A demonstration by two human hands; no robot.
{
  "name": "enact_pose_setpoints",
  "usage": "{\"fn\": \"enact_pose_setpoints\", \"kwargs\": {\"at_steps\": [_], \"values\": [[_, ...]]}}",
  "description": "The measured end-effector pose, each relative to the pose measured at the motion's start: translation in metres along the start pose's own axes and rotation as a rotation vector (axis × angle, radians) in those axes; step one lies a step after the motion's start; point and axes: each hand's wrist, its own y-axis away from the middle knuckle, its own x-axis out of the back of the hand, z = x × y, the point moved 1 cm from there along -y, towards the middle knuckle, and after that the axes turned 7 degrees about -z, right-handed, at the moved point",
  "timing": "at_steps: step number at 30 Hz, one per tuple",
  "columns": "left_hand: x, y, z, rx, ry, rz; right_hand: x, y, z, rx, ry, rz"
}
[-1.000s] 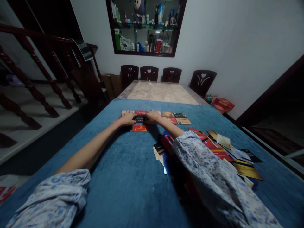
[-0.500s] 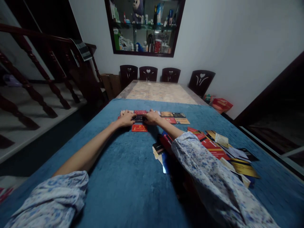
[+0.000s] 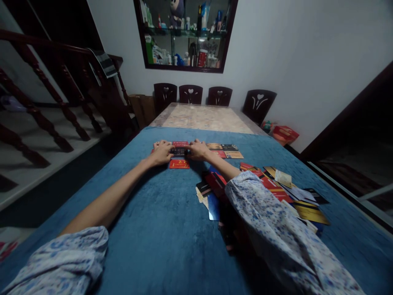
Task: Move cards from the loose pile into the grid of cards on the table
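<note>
Both my arms reach far out over a blue cloth (image 3: 159, 229) on a long table. My left hand (image 3: 161, 152) and my right hand (image 3: 198, 150) lie side by side, fingers curled on the two ends of a dark card (image 3: 179, 150) that sits flat in a row of cards. A red card (image 3: 179, 164) lies just in front of it. More cards (image 3: 225, 150), brown, red and black, continue the row to the right of my right hand. A loose heap of cards (image 3: 285, 190) lies under and beside my right forearm.
The bare marbled table end (image 3: 204, 118) lies beyond the cloth, with dark wooden chairs (image 3: 190, 94) behind it. A glass wall cabinet (image 3: 184, 35) hangs above. A stair railing (image 3: 55, 94) runs along the left. A red bag (image 3: 285, 134) sits by the wall at right.
My hands have barely moved on the dark card. The view has shifted slightly, and my right forearm has drawn a little to the right over the heap.
</note>
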Motion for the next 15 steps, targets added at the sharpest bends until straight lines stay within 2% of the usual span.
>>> {"fn": "enact_pose_setpoints", "kwargs": {"at_steps": [6, 15], "values": [[0.000, 0.013, 0.016, -0.079, 0.010, 0.092, 0.005, 0.025, 0.000, -0.013, -0.011, 0.011], [-0.003, 0.031, 0.057, -0.214, 0.071, 0.100, -0.001, 0.059, 0.011, -0.043, -0.021, 0.053]]}}
